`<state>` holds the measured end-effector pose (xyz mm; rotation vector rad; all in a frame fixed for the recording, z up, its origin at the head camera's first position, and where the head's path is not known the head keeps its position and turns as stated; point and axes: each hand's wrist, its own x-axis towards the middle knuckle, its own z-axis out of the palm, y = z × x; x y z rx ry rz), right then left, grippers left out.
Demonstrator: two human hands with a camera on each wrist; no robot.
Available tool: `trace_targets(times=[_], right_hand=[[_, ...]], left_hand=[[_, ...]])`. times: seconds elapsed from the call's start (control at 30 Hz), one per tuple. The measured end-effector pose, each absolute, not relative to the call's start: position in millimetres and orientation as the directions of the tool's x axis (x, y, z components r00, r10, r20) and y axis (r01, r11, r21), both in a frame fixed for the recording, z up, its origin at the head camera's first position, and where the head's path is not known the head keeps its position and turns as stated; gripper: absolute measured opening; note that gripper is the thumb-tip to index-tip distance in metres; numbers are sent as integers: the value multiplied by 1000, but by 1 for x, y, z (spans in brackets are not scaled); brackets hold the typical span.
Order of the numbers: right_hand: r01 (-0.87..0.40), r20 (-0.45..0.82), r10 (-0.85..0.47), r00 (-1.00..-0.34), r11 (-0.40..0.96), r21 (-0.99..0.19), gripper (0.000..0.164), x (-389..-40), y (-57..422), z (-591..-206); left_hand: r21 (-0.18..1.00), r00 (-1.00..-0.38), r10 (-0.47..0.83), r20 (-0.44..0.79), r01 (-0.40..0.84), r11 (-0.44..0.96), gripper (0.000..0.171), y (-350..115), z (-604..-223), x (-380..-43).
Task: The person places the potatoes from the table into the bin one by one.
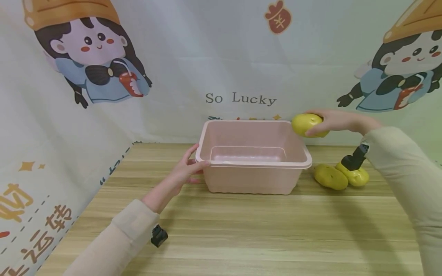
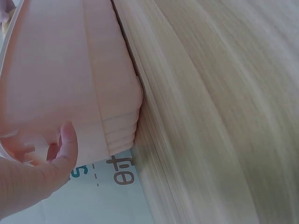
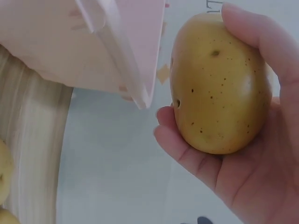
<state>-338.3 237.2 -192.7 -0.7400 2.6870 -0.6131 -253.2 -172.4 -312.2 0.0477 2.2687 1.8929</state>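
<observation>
A pink plastic bin (image 1: 253, 180) stands on the wooden table, its inner floor bare in the head view. My left hand (image 1: 184, 168) grips its left rim at the near corner, thumb over the edge and fingers along the side. In my right hand (image 1: 336, 120) is a yellow potato (image 1: 309, 124), held above the bin's far right corner. Dark specks dot this potato (image 3: 219, 88) in the right wrist view, where fingers and thumb wrap around it beside the bin's rim (image 3: 124, 60).
Two more potatoes, one (image 1: 330, 177) in front of the other (image 1: 359, 178), lie on the table right of the bin, below my right forearm. A printed cloth (image 1: 172, 69) hangs behind the table's back edge and along its left side.
</observation>
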Motion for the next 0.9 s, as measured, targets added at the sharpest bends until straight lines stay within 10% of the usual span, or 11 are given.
trace_targets(times=[0.9], right_hand=[[-448,-231,-585,-777,772,-451,74,-355,193,-185]], left_hand=[[979,-984,132,-122,-97,180,78,-171,-312,-253]])
